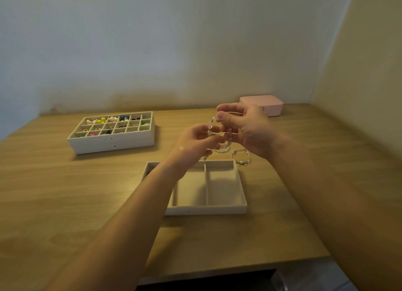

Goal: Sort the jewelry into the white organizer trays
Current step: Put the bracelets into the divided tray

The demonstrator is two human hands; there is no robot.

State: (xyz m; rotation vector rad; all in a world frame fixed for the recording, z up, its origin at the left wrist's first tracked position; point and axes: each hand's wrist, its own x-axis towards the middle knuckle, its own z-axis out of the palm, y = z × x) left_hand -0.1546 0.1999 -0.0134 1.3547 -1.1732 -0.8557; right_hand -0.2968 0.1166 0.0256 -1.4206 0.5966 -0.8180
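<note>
The wooden desk [65,193] carries 2 white organizer trays: the long-compartment tray [206,210] just below my hands, its 2 visible bays looking empty, and the small-grid tray [113,141] well apart at the far left, already holding colourful studs and rings. A pink jewelry box [263,102] sits by the wall. My right hand [245,130] pinches the top of a clear-and-pink beaded bracelet [210,125] between thumb and forefinger, and my left hand [195,143] curls its fingertips round the lower part, so the strand hangs in the air above the near tray's far edge. I judge it light and limp, its beads smooth and slippery, so I would grip the cord between beads. A silver charm bracelet [241,158] and a white bead bracelet [221,149] lie on the desk beyond the tray.
</note>
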